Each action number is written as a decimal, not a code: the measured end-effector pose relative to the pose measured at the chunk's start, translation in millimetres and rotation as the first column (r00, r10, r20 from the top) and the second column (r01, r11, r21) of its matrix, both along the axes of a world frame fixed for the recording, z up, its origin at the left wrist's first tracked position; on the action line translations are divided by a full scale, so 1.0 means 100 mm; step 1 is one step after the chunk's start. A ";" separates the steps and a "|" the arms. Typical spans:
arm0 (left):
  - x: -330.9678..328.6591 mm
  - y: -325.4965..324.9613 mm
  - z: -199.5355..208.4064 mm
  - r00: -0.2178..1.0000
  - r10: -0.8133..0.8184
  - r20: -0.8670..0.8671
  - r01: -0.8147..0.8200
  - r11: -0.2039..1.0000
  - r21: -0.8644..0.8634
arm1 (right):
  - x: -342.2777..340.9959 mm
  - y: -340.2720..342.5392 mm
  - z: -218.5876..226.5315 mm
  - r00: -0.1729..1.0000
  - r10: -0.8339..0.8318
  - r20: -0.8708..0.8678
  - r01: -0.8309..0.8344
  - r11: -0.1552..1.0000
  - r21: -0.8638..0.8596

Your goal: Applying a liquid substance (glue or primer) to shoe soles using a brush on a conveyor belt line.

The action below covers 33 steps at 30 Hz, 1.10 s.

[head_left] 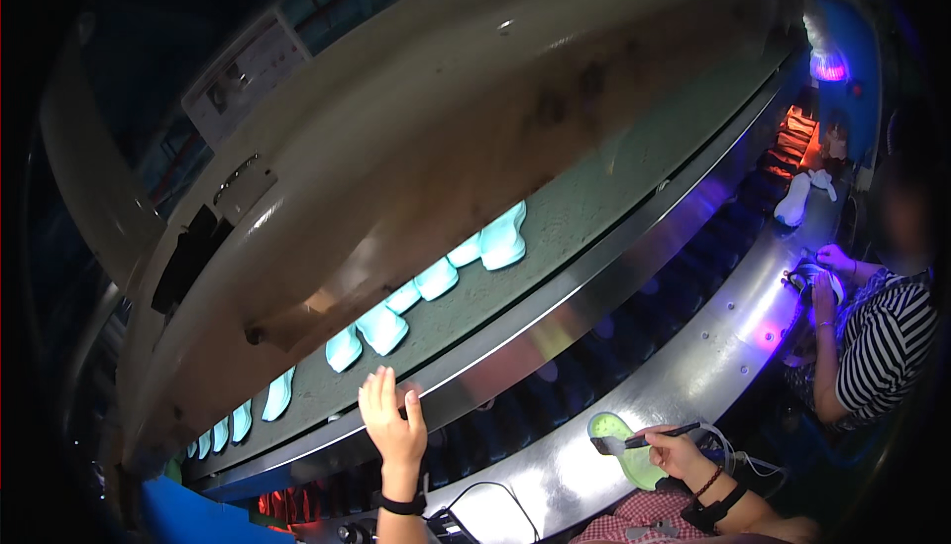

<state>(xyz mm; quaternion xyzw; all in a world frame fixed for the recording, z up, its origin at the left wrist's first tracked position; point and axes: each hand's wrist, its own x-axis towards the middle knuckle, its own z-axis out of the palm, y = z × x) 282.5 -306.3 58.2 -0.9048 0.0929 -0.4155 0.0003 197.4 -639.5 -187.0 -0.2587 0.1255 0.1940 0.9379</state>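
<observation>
My left hand (pixel 394 423) is stretched out over the near metal edge of a conveyor belt (pixel 555 247), fingers extended and nothing in them. Just beyond its fingertips lie pale cyan-lit shoe soles (pixel 382 328) on the belt, partly hidden under a large hood. In my right hand (pixel 676 453) is a brush (pixel 649 438) with a dark handle, held between thumb and fingers. Its bristles are over a green shoe sole (pixel 642 465), which lies on the curved metal ledge close to my body. Whether the bristles touch the sole I cannot tell.
The big beige hood (pixel 475 128) overhangs the belt. Dark rollers (pixel 525 415) run between belt and metal ledge (pixel 684 385). At right a co-worker in a striped sleeve (pixel 887 346) handles a shoe (pixel 817 281). A white sole (pixel 792 202) lies beyond; orange-red heater glow (pixel 794 143) shows behind.
</observation>
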 end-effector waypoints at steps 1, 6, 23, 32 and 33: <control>0.05 -0.07 -0.08 0.996 0.089 0.007 -0.089 0.995 0.041 | -0.01 -0.01 0.00 1.000 -0.001 -0.018 0.001 1.000 0.015; 0.30 -0.10 -0.39 0.864 0.144 0.483 -0.126 0.990 -0.069 | 0.02 -0.08 -0.03 0.999 0.014 -0.030 -0.014 1.000 0.004; 0.38 -0.09 -0.43 0.852 0.076 0.519 -0.079 0.997 -0.016 | 0.14 -0.03 -0.06 0.995 0.062 -0.080 -0.061 0.998 0.016; 0.37 -0.07 -0.49 0.855 0.092 0.510 -0.096 0.995 -0.019 | 0.19 -0.08 -0.14 0.993 0.102 -0.063 -0.100 0.995 0.022; 0.39 -0.09 -0.50 0.856 0.088 0.509 -0.085 0.996 -0.029 | 0.19 -0.12 -0.09 0.994 0.086 -0.072 -0.086 0.996 0.003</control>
